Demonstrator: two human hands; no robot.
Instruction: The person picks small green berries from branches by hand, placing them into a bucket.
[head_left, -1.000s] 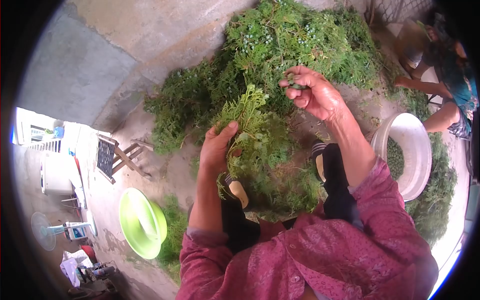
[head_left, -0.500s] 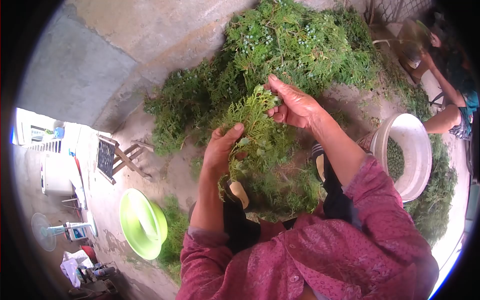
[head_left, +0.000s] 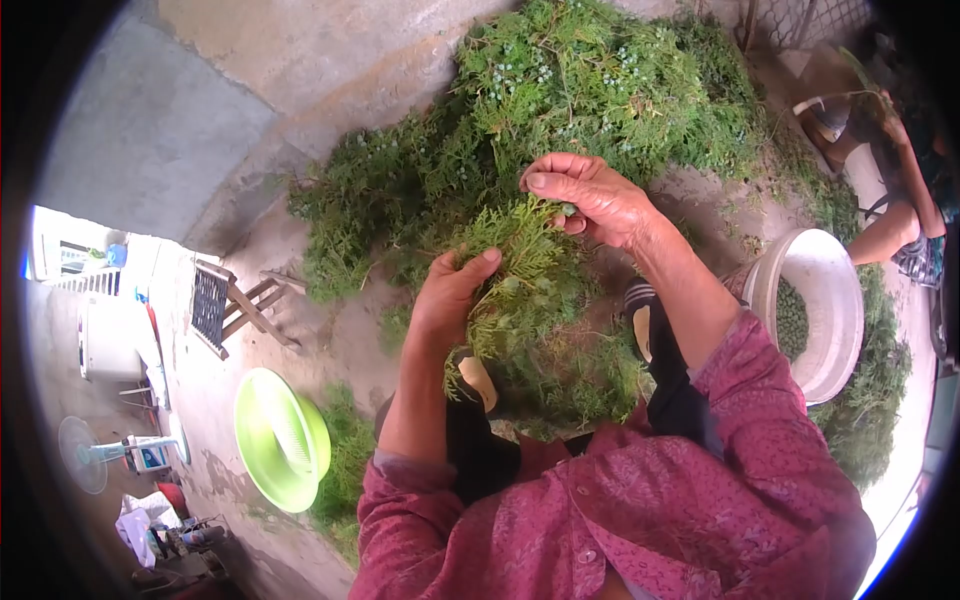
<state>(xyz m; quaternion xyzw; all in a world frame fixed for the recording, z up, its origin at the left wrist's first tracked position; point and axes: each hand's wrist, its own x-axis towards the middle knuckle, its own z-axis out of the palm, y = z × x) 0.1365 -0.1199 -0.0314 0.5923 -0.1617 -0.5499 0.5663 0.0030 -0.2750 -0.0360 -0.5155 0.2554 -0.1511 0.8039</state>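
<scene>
Just in front of the branch pile (head_left: pixel 610 85), the left hand (head_left: pixel 443 305) grips a leafy sprig (head_left: pixel 515 250), while the right hand (head_left: pixel 598 203) curls at its tip, seemingly clasping green berries (head_left: pixel 569 209); right of the pile is a white bucket (head_left: pixel 835 325)

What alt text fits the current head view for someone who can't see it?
A person's left hand holds a leafy green sprig, with the right hand at its tip. Beyond lies a heap of branches bearing pale berries; a white bucket of green berries is at right, a lime-green basin at left.
</scene>
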